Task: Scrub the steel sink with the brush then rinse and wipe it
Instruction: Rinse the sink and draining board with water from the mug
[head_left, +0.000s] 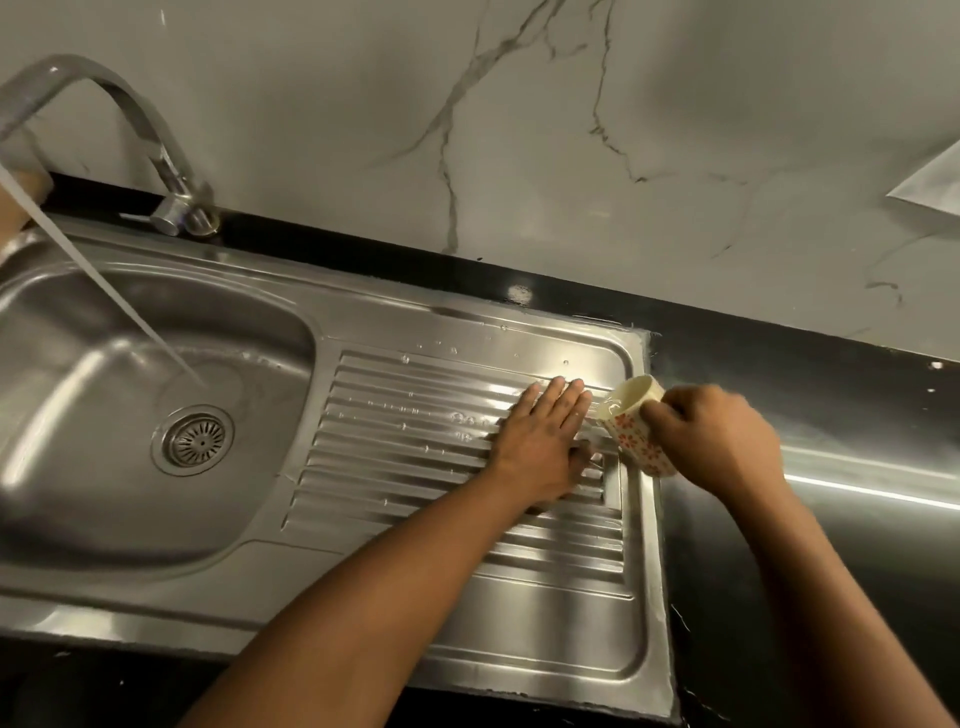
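Rinsing appears to be under way at a steel sink (519, 634) set into a black countertop (831, 571). A person's left hand (545, 447) lies flat, fingers straight and together, on the ribbed drainboard (405, 447), gripping nothing. The right hand (717, 436) has its fingers wrapped round a floral cup (631, 426), tipped so its mouth points toward the left hand at the drainboard's far right corner. At the other end the faucet (130, 119) sends a stream of water (104, 280) into the basin (104, 493), landing just above the drain strainer (193, 440). Droplets bead on the ribs and no suds show, so the scrubbing looks finished. The brush is nowhere in view. The steel is wet across the drainboard and no cloth can be seen, which suggests the wipe-down remains, along with any rinsing left to do.
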